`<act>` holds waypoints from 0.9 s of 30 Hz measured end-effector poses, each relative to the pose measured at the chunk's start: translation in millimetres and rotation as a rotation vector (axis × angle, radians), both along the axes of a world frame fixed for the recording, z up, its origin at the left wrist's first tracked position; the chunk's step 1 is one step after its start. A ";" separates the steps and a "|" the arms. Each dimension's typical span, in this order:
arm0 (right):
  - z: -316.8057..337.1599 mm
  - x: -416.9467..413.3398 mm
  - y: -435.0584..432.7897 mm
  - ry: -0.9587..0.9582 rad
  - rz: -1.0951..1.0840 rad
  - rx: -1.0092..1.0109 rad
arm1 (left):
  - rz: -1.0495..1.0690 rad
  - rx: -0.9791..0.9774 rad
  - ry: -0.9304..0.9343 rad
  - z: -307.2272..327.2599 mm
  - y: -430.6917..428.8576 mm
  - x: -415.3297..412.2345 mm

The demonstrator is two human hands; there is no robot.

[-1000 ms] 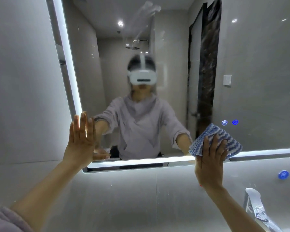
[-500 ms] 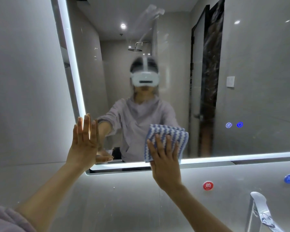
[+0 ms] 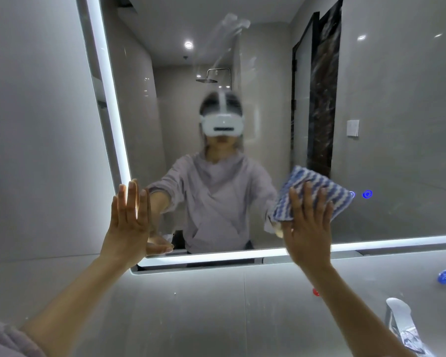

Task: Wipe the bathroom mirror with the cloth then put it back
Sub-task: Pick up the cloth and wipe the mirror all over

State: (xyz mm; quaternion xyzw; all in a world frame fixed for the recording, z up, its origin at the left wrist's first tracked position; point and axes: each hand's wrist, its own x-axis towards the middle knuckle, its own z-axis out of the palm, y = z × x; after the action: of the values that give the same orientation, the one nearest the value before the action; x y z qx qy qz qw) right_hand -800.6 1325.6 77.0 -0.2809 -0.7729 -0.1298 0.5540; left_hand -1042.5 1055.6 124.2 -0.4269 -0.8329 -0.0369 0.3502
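Both hands were flat: my left hand [image 3: 129, 222] braced lower left, empty; my right hand [image 3: 308, 228] pressed the cloth [image 3: 317, 186] against the mirror [image 3: 268, 73] at lower right. Even pressure and overlapping strokes would clear smears best.

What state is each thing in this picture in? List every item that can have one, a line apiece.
Mirror: edge light on, smears near the top.
Cloth: folded, pressed flat to the glass.
Right hand: open, fingers spread on the cloth.
Left hand: open, flat at the mirror's lower left corner.
Touch button: lit blue.
Tap: no water seen.
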 end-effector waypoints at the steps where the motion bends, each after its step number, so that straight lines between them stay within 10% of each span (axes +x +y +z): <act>1: 8.5 5.5 5.1 0.020 -0.020 -0.046 | -0.005 0.006 0.000 0.2 0.3 -0.4; 11: 82.9 -32.1 -28.7 0.193 -0.047 -0.270 | -0.060 0.046 0.011 -3.0 2.9 -5.4; 27: 125.1 -107.2 -89.5 -0.264 0.126 0.428 | -0.042 0.034 0.017 -3.0 0.9 -4.5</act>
State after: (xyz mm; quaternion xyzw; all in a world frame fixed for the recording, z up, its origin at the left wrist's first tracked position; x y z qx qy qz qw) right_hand -907.8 1236.2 202.1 -0.0894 -0.8095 -0.2912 0.5019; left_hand -1047.0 1056.5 121.2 -0.4387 -0.8199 -0.0548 0.3637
